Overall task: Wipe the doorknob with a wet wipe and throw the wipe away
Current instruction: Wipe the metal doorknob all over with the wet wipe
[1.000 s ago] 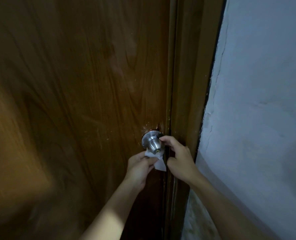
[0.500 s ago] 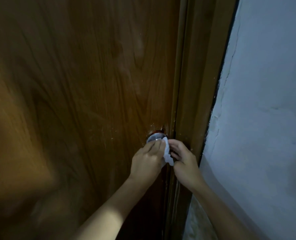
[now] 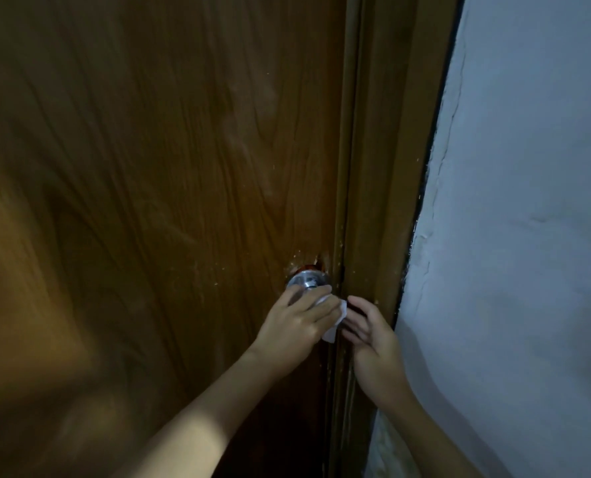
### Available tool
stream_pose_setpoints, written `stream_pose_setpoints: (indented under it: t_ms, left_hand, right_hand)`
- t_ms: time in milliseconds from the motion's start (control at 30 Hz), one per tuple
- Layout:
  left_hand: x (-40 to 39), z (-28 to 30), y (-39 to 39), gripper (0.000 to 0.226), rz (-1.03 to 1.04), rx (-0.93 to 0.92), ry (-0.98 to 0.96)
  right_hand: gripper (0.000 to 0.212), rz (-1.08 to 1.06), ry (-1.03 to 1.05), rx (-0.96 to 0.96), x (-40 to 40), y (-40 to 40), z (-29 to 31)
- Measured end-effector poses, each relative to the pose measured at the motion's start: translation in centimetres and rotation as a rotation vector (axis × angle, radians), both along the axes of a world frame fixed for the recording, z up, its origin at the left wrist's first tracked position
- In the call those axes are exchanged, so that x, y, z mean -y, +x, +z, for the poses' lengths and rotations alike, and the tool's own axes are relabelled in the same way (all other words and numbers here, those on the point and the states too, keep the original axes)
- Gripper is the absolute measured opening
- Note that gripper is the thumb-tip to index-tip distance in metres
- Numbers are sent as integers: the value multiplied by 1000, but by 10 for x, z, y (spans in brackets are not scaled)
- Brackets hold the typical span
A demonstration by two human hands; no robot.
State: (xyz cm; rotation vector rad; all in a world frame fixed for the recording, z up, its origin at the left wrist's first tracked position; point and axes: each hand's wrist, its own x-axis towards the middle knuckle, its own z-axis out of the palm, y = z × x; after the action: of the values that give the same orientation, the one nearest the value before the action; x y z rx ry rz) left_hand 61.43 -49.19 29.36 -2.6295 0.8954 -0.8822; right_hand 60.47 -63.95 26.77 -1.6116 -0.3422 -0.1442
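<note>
A silver doorknob (image 3: 307, 280) sits near the right edge of a brown wooden door (image 3: 156, 174). My left hand (image 3: 295, 320) curls over the knob from below and grips a white wet wipe (image 3: 333, 320) against it, hiding most of the knob. Part of the wipe hangs out to the right of the hand. My right hand (image 3: 368, 327) is just right of the wipe at the door's edge, fingers loosely bent toward the wipe; contact with it is unclear.
A brown door frame (image 3: 387, 167) runs down beside the door's edge. To the right is a rough pale wall (image 3: 528, 236). The scene is dim.
My left hand rose from below the knob and covered it with the wipe. My right hand dropped off the knob's right side to beside the wipe.
</note>
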Motion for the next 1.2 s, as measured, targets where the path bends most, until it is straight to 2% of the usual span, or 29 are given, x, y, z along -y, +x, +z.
stream_pose_setpoints:
  t_ms: [100, 333, 500, 633, 733, 867, 967, 1033, 1200]
  left_hand:
    - [1, -2, -1, 49, -10, 0, 9]
    - [-7, -4, -9, 46, -48, 24, 161]
    - [-22, -8, -15, 44, -62, 54, 160]
    - [-38, -15, -25, 41, -87, 108, -18]
    - [-49, -15, -33, 34, -49, 133, -222]
    - [-51, -13, -35, 41, 90, 66, -558]
    - [-40, -5, -26, 26, 147, 19, -753]
    - [-30, 1, -16, 19, 187, -1, -824]
    - [-14, 4, 2, 13, 329, -36, -859]
  right_hand:
    - [64, -5, -19, -10, 7, -4, -1]
    - [65, 27, -74, -8, 13, -9, 2]
    - [62, 62, -111, 25, 8, -10, 8]
    - [58, 49, -159, 66, 0, -9, 14]
    - [43, -6, -186, 139, -11, -3, 20]
    - [30, -107, -204, 222, -27, 10, 23]
    - [32, -138, -175, 218, -32, 15, 21]
    - [33, -146, -174, 213, -32, 17, 19]
    - [29, -143, -225, 252, -30, 22, 19]
